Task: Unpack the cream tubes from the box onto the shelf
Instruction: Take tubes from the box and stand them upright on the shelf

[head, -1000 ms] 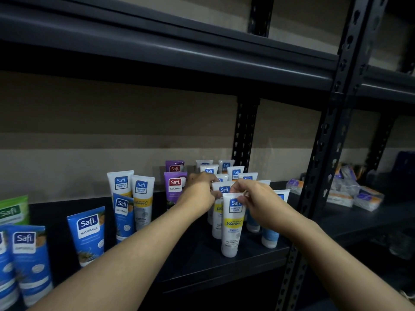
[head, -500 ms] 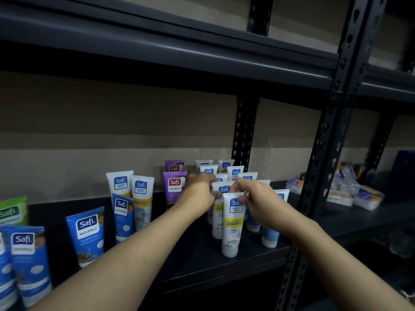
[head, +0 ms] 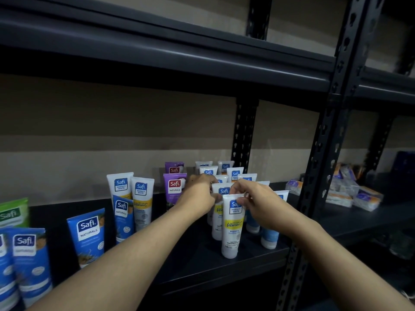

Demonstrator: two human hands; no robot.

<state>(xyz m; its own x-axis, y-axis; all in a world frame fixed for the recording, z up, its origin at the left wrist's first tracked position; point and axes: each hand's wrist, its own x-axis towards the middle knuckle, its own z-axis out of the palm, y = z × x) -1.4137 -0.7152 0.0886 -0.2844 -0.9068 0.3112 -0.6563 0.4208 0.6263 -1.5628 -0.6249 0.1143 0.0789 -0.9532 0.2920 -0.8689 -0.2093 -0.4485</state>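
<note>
A white cream tube with a yellow band (head: 232, 230) stands cap-down near the front of the dark shelf (head: 197, 261). My right hand (head: 256, 203) pinches its flat top edge. My left hand (head: 197, 196) has curled fingers at the top of the white tube (head: 217, 223) just behind it. Several more white tubes (head: 234, 175) stand in rows behind both hands, partly hidden. The box is not in view.
Purple tubes (head: 174, 187), white tubes (head: 142, 198) and blue tubes (head: 87, 234) stand to the left along the shelf; a green tube (head: 13, 212) is at the far left. A black upright post (head: 321, 176) rises right of the tubes. Small packets (head: 350, 194) lie on the neighbouring shelf.
</note>
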